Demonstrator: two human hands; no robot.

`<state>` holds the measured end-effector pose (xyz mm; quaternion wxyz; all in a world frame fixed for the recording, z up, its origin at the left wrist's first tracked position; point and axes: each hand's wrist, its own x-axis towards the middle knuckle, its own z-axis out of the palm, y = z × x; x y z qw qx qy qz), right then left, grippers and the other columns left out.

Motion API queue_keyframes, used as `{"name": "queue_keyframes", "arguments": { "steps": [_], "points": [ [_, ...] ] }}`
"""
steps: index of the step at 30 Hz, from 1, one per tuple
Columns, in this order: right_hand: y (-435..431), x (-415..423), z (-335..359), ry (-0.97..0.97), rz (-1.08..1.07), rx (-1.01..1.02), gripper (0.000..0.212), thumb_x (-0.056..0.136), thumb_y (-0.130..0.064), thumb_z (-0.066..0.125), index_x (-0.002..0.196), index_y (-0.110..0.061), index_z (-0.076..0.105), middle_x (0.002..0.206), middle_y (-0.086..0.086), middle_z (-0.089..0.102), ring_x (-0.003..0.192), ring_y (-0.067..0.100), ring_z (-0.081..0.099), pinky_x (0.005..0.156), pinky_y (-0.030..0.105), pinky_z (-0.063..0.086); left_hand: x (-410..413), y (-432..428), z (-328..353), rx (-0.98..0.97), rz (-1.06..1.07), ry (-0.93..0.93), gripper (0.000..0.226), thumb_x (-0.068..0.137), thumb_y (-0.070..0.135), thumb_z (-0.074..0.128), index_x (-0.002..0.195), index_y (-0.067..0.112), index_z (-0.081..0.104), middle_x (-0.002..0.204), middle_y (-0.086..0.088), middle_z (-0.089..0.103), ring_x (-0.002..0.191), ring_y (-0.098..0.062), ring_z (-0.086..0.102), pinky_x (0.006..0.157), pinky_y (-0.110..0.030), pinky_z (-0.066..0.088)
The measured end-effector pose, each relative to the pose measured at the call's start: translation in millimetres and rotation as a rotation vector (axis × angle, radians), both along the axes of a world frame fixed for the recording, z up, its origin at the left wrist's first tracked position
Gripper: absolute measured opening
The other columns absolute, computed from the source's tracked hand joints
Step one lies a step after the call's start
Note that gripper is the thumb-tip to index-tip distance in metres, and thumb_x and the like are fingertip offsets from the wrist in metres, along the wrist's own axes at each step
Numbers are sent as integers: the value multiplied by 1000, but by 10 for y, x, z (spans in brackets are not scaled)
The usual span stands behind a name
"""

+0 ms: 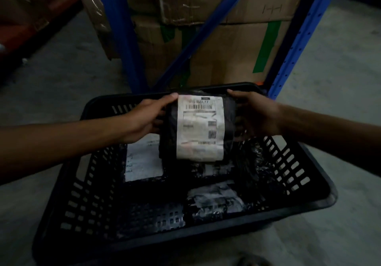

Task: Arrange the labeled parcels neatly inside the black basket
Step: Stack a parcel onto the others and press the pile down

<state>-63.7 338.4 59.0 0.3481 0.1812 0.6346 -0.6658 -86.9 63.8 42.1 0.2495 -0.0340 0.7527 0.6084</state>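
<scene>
A black plastic-wrapped parcel is held upright above the far half of the black basket, its white shipping label facing the camera with barcodes near the top and bottom edges. The left hand grips the parcel's left edge, thumb laid over the top corner just beside the label. The right hand clasps the right edge, fingers curled behind the wrap and thumb on the upper corner. Both forearms reach in from the sides of the frame.

Below the held parcel, more parcels lie flat on the basket floor. One with a large white label sits at the far left, partly covered by the left hand. Another dark, shiny parcel lies against the right wall. A third, with a crumpled pale label, rests nearer the camera, right of centre. The near-left part of the basket floor shows its slotted base.

The basket stands on a grey concrete floor. Just behind it rise the blue steel uprights of a rack, with stacked cardboard boxes bearing green tape strips between them.
</scene>
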Motion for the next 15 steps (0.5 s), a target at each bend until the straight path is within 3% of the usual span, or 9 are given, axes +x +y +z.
{"name": "queue_keyframes", "arguments": {
  "steps": [2, 6, 8, 11, 13, 15],
  "points": [
    [-317, 34, -167, -72, -88, -37, 48, 74, -62, 62, 102, -22, 65, 112, 6, 68, 112, 28, 61, 91, 42, 47, 63, -154, 45, 18, 129, -147, 43, 84, 47, 65, 110, 13, 70, 99, -6, 73, 86, -22, 69, 70, -31, 56],
    [-935, 123, -386, -30, 13, 176, 20, 76, -36, 73, 84, -18, 67, 86, 1, 66, 81, 17, 60, 68, 29, 50, 287, -368, -4, -103, 212, -200, 43, 82, 22, 74, 120, 4, 67, 114, -13, 74, 103, -26, 71, 88, -38, 58],
    [-1144, 88, -407, 32, -5, 208, 18, 79, -25, 74, 92, -15, 68, 88, 1, 67, 80, 17, 61, 63, 29, 50, 386, -487, -53, -172, 251, -182, 39, 81, 16, 75, 114, -3, 67, 112, -16, 74, 102, -28, 72, 87, -39, 59],
    [-1416, -27, -429, 127, -33, 179, 34, 77, -18, 78, 104, 0, 68, 97, 10, 73, 80, 24, 69, 59, 31, 57, 412, -688, -104, -199, 338, -105, 37, 83, 18, 74, 113, -4, 68, 110, -17, 74, 96, -28, 73, 80, -37, 61],
    [-1602, -86, -510, 173, -72, 157, 37, 75, -13, 80, 106, 3, 69, 104, 17, 74, 85, 31, 73, 66, 40, 62, 410, -809, -141, -218, 385, -54, 34, 86, 15, 70, 117, -1, 69, 113, -16, 74, 91, -26, 72, 75, -33, 60],
    [-1778, -122, -640, 215, -67, 157, 35, 75, -4, 78, 108, 1, 68, 112, 21, 72, 95, 35, 71, 73, 41, 62, 436, -899, -197, -311, 332, -50, 36, 88, 11, 66, 123, 3, 66, 119, -14, 71, 96, -25, 69, 79, -32, 58]
  ]
}}
